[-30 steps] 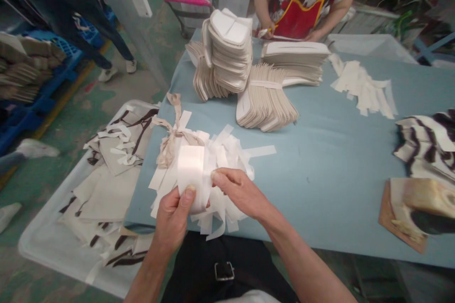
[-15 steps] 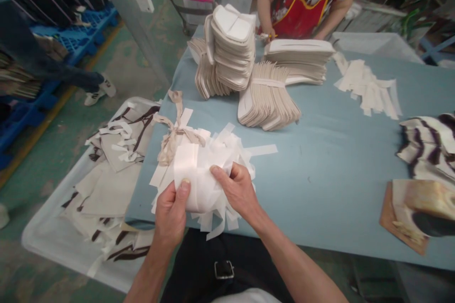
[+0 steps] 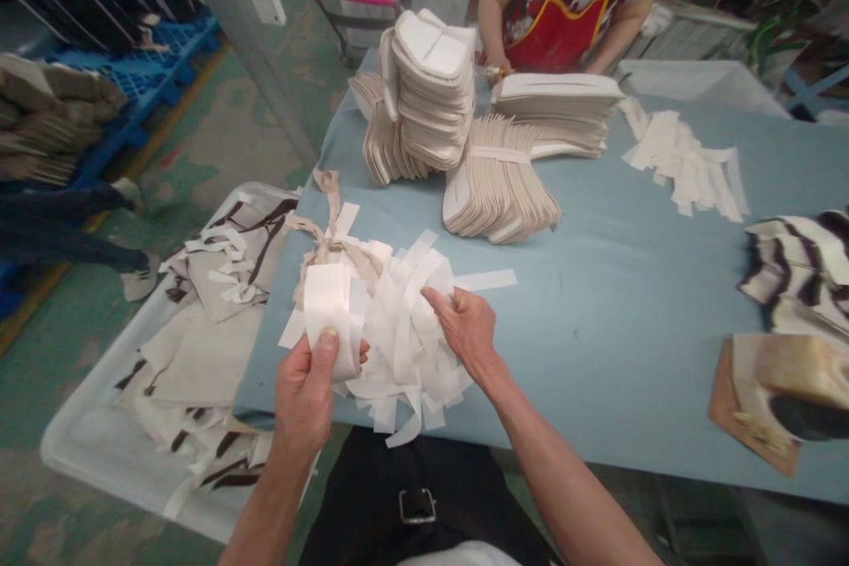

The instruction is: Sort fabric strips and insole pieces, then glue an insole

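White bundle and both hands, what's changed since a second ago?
The left hand and the white bundle in it shifted left. The right hand moved right, away from the bundle, over the loose white strips; whether it has let go of a strip is unclear. The beige stacks stayed put.

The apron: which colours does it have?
The apron is red with yellow edging; head view.

Blue-grey bench loaded with strips and panel stacks

Near the front left lies a loose heap of white strips, a knotted beige cloth tie beside it. Farther back stand stacks of beige-and-white panels; 1 bundle wears a pale band. Right of these, pale strips fan out. Toward the right edge, black-and-white striped pieces lie just beyond a brown board.
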The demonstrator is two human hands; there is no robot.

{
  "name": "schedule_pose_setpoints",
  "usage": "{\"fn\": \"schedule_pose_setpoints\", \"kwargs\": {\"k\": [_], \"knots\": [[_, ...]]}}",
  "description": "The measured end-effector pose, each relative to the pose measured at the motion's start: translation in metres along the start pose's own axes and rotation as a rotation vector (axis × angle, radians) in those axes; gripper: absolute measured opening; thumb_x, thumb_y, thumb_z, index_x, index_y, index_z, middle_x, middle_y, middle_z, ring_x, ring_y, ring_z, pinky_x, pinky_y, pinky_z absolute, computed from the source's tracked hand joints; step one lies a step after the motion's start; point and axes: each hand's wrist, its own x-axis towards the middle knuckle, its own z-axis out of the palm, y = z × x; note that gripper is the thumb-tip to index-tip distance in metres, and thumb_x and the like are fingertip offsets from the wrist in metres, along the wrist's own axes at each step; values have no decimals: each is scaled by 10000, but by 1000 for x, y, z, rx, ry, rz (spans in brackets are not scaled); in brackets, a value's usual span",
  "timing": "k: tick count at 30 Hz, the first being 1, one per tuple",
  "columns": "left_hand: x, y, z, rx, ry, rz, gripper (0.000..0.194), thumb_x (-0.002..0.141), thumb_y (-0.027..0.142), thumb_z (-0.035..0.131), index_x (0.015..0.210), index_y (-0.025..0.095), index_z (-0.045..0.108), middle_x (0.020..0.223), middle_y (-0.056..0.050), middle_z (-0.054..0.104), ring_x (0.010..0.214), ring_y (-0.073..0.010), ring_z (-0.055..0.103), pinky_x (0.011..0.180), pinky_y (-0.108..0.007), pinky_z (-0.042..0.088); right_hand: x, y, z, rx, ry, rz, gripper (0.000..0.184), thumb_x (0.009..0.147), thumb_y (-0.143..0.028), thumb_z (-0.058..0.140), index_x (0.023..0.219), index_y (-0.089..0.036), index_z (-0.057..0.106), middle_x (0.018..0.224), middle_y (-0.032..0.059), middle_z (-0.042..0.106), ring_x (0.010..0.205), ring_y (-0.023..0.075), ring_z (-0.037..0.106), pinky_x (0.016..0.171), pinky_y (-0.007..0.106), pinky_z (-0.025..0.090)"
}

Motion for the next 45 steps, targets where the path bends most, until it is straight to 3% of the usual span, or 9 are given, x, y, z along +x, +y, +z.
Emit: {"fn": "schedule_pose_setpoints", "kwargs": {"k": [6,12,18,21,27,32,36,40,45], "knots": [[-2,1,1,-28,-45,-24,506,876,644,717,911,140,748,706,-68,765,596,-211,706,587,-314,596,6,-13,-14,-233,-55,-9,604,1081,-595,354,697,-209,616,640,24,610,640,174,516,631,304,263],[-6,0,-6,-32,-133,-15,486,903,625,698,853,145,749,700,-71,754,618,-216,693,574,-302,563,4,-33,-45,-248,-3,-108,483,1016,-473,568,1336,-119,649,1359,205,681,1160,322,641,909,373,444],[-11,4,-2,-62,-226,-42,489,906,625,698,848,142,753,720,-82,754,661,-227,696,570,-298,546,-41,-72,-37,707,-625,-81,491,940,-666,559,785,-209,645,725,2,674,648,160,597,608,273,431],[-9,1,-1,-48,-183,-23,481,890,618,722,893,140,773,763,-86,771,689,-229,702,593,-298,550,-53,-79,-22,948,-582,27,450,874,-633,648,728,-216,559,619,-38,555,545,128,511,544,259,386],[-3,-2,-9,-42,-14,18,517,886,647,706,970,142,783,913,-107,806,797,-237,732,696,-309,582,-31,-54,-17,534,-301,-39,438,947,-543,552,661,-211,544,604,-25,508,590,139,479,579,266,361],[-5,3,-15,-80,-56,36,489,903,629,698,929,147,774,830,-89,782,726,-206,701,699,-312,578,-12,-42,-31,-285,-260,3,324,1036,-365,519,1196,-121,661,930,143,767,919,287,716,798,357,456],[-11,4,-14,-52,-209,48,482,951,609,644,886,145,760,781,-84,751,666,-196,657,661,-317,553,-33,-63,-40,137,-429,-134,357,1018,-475,544,1167,-200,717,1008,81,785,885,233,711,809,332,482],[-16,6,-9,38,-328,46,520,972,614,607,768,153,731,695,-67,709,587,-168,601,585,-284,501,-56,-86,-32,747,-675,-131,409,966,-545,579,740,-206,616,636,-10,654,593,144,604,602,256,452],[-18,9,-2,98,-322,-43,552,924,681,632,867,146,752,698,-57,719,560,-164,603,519,-256,469,-61,-83,-18,728,-521,18,367,895,-460,671,667,-222,510,508,-51,571,468,117,554,500,228,394]]}}
